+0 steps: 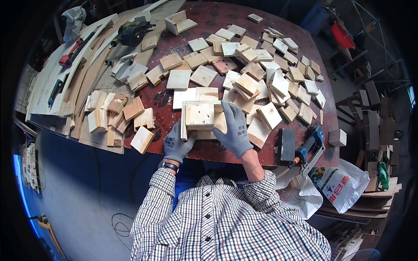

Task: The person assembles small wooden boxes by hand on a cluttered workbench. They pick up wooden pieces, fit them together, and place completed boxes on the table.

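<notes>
Both my hands wear grey gloves and hold a small box-like wooden assembly [200,114] at the table's near edge. My left hand [177,143] grips its lower left side, with the fingers partly hidden under the wood. On the right side, my right hand [235,131] has its fingers around the edge of a board. The assembly has a pale block on top and thin boards at its sides. Just beyond it lie flat wooden pieces [183,98]. To the right of my right hand, a loose block [269,115] rests on the pile.
Many loose wood blocks cover the dark red table [209,150]. At the right edge are a blue nail gun [310,147], a dark block [286,145] and a white plastic bag [346,182]. Long boards [48,93] on the left carry a red-handled tool [71,52] and a dark power tool [133,33].
</notes>
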Motion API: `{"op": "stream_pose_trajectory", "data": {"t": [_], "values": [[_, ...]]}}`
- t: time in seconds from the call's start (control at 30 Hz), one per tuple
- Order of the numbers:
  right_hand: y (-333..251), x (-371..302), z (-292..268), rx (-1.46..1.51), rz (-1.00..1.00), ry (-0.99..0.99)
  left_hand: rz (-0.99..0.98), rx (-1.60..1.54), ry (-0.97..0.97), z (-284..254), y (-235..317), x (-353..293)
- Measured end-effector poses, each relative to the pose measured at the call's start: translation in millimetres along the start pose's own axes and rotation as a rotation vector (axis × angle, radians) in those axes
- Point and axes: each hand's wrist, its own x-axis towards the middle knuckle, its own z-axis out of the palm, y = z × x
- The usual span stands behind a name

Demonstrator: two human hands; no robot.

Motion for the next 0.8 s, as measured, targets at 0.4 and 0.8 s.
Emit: {"op": "stream_pose_trajectory", "data": {"t": [0.4,0.8], "values": [[-22.9,23.0,1.1,-0.197,-0.044,-0.171,-0.058,-0.023,-0.040,-7.7,8.5,0.4],[-56.7,53.6,-47.3,0.159,-0.073,-0.079,0.003,0.041,-0.063,0.8,-2.3,-6.9]]}}
